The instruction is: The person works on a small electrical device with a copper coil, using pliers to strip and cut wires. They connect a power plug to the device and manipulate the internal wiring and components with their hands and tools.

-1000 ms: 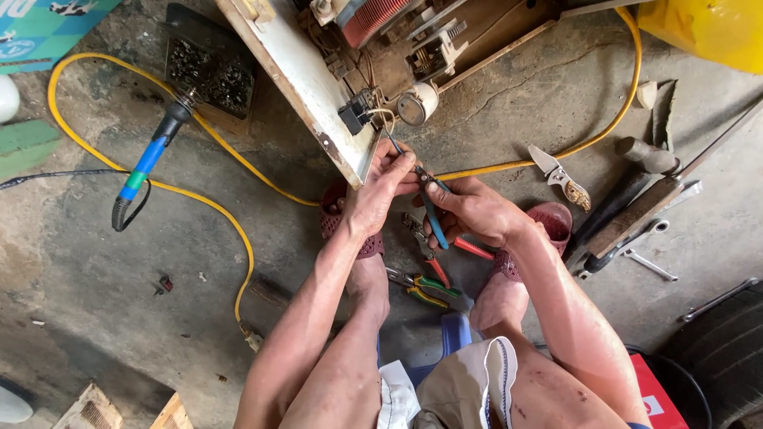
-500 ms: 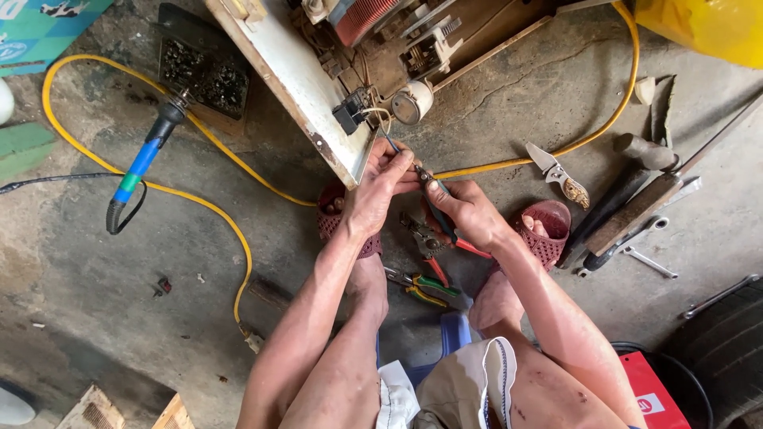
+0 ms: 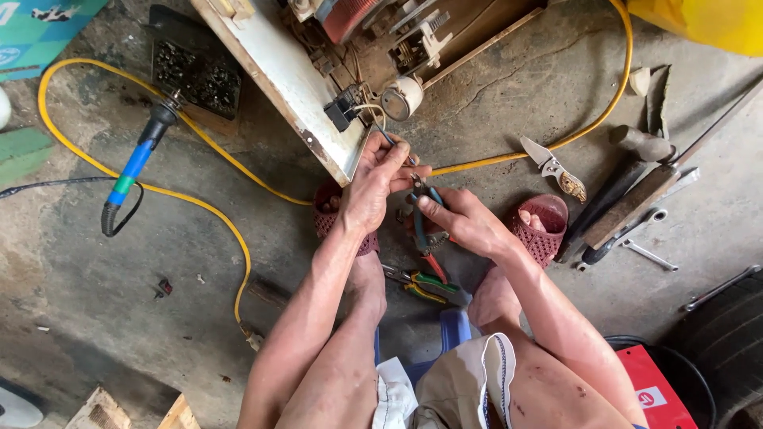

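My left hand (image 3: 380, 184) pinches a thin wire (image 3: 380, 123) running from the white panel (image 3: 298, 83), fingers closed on it. My right hand (image 3: 463, 221) grips blue-handled pliers (image 3: 424, 208) just beside it, jaws at the wire. Green pliers (image 3: 425, 284) lie on the floor (image 3: 159, 334) below.

I saw both forearms bare, no sleeves, watch or gloves. The left grip (image 3: 380, 187) and right grip (image 3: 465, 222) carried no rings that I could make out. I wore khaki shorts (image 3: 457, 389) with a dark-piped pocket edge, and dark-red perforated slippers (image 3: 542, 230) just beyond the shorts.
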